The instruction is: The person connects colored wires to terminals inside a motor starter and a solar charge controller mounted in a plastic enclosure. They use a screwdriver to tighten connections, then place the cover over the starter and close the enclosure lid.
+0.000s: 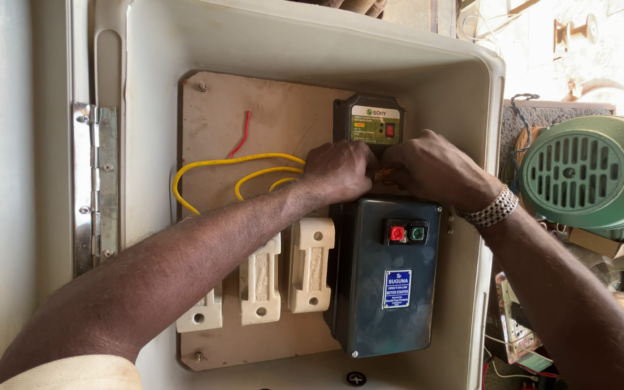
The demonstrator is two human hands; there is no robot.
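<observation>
A small blue label [397,289] with white edges sat low on the front of the dark grey box [384,274]. It was a tall rectangle. Higher up, a white strip label [375,112] ran across the top of the little black box [370,121]. A tiny yellow tag [359,125] sat just under that strip.
</observation>
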